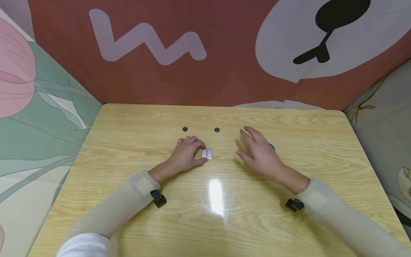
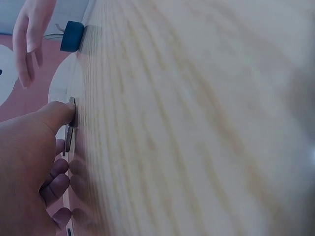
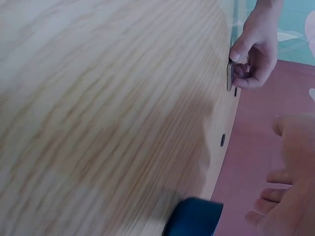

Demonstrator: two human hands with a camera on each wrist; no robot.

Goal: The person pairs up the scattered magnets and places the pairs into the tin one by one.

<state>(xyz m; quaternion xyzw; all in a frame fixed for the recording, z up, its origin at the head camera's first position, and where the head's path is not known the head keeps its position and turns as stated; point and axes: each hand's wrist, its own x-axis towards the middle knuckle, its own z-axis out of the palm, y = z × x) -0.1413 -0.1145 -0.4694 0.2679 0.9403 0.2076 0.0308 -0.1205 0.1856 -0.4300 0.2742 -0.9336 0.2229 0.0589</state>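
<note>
My left hand [image 1: 187, 154] pinches a small flat pale rectangular piece [image 1: 204, 153] between thumb and fingers. A second pale piece [image 1: 209, 154] lies close against its right side on the table. In the left wrist view the thumb and fingertips hold the thin piece [image 2: 69, 133] by its edges, low at the tabletop. To the right, my right hand [image 1: 261, 153] is held over the table with fingers spread and nothing in them. A short teal cylinder [image 3: 194, 217] stands near that hand; the head view shows only its blue edge [image 1: 272, 146].
Two small black discs, a left one [image 1: 184, 129] and a right one [image 1: 217, 130], lie farther back on the wooden table [image 1: 144, 125]. A red-brown patterned wall [image 1: 224, 82] rises behind the table's far edge. Light glares on the tabletop near the middle.
</note>
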